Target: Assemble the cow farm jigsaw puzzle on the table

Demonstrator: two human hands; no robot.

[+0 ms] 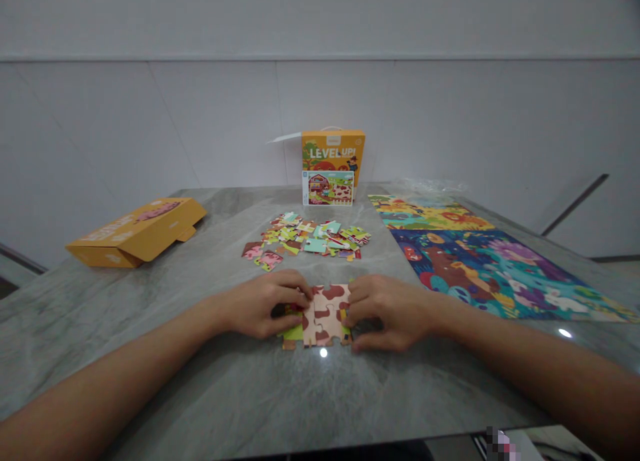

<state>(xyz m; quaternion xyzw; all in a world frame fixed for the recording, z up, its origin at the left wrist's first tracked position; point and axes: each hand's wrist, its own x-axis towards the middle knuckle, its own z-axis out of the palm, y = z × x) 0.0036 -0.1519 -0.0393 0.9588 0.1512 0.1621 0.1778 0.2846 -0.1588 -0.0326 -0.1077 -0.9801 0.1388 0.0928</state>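
Observation:
A small block of joined jigsaw pieces (324, 318), pink with brown cow patches and green at its left edge, lies flat on the table near me. My left hand (270, 304) holds its left side, with curled fingers resting on the pieces. On the opposite side my right hand (383, 311) grips the right edge, thumb low and fingers bent over the border. Both hands cover parts of the block. Beyond them is a heap of loose jigsaw pieces (315, 238), some overlapping, with pig-patterned pieces (261, 253) at its near left.
A yellow box (145, 231) lies at the left. At the back stands an orange box (333, 144) with a farm picture card (329, 188) leaning before it. Assembled puzzles (480, 268) spread on the right, with clear plastic wrap (425, 185) behind. The grey table (225, 394) ends near me.

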